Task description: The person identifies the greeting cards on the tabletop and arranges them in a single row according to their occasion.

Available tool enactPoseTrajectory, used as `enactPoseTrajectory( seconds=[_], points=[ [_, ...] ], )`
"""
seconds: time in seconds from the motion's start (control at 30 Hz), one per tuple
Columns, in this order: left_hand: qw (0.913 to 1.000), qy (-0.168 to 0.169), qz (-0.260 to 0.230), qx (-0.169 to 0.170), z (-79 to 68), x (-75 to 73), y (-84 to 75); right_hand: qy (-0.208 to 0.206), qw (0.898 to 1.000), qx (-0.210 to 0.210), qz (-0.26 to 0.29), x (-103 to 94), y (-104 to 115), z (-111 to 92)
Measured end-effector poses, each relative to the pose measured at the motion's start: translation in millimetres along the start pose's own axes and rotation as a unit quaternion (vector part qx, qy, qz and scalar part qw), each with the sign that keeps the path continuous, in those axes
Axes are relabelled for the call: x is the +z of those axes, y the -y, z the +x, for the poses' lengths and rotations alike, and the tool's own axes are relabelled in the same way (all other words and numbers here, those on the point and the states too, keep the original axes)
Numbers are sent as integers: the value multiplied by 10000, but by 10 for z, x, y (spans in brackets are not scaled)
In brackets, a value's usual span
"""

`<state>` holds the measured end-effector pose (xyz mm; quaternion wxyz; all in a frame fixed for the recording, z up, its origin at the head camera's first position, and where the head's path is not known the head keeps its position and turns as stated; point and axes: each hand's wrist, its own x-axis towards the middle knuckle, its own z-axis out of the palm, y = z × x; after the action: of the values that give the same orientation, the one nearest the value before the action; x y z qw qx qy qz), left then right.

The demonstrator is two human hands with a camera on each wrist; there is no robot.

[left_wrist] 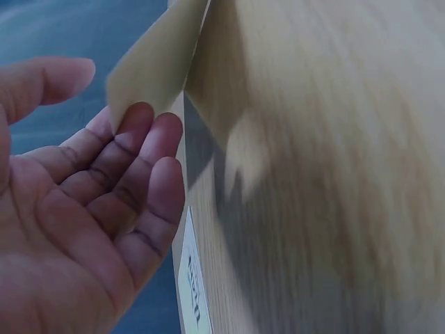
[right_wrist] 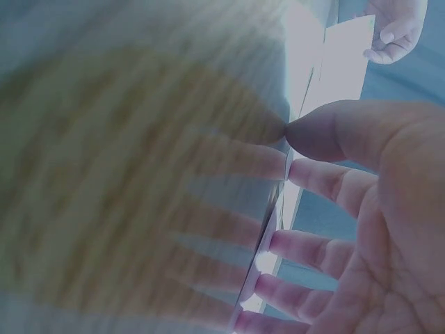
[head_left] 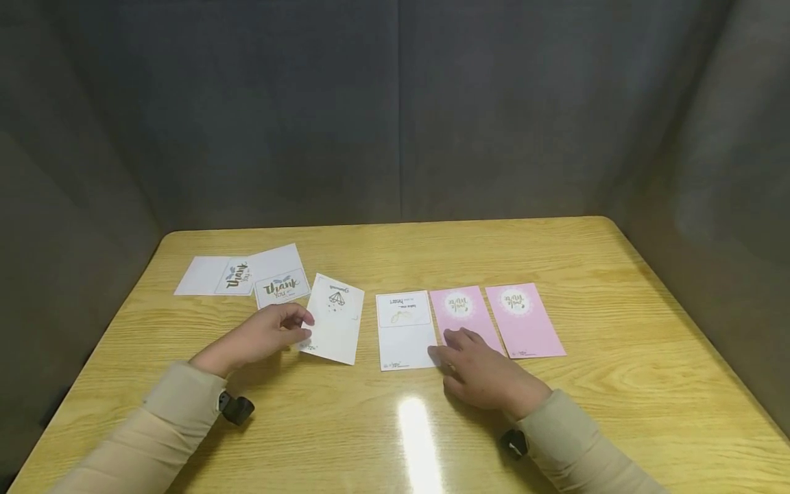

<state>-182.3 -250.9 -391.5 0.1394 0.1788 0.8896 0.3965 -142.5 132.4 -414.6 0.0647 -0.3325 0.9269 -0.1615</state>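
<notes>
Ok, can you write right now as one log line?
left hand: holds cream diamond card | right hand: touches left pink card | far left: two thank-you cards

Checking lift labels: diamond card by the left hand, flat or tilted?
Tilted: in the left wrist view, the diamond card angles up off the table at the left hand.

A table with a yellowish wood-grain top spreads across the view, its far left and far right corners rounded. Beyond its far edge stands a dark grey backdrop — a vertical seam runs down near its middle. Similar grey panels flank the left and right edges, with soft folds and shading. Toward the near edge, a bright white streak of reflected light glares on the wood — long and narrow.
</notes>
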Motion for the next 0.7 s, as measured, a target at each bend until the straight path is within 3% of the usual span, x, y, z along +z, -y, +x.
enactPoseTrajectory(
  seconds=[0.23,0.47,0.7],
  points=[
    [9984,410,188,328,25,128,-33,-27,10000,-70,-33,-9,-10,0],
    [9944,944,239,406,7,137,-57,20,9999,-11,106,-7,-24,15],
    [9916,1039,572,523,18,137,-70,-6,9985,345,427,-33,-22,15]
  ],
)
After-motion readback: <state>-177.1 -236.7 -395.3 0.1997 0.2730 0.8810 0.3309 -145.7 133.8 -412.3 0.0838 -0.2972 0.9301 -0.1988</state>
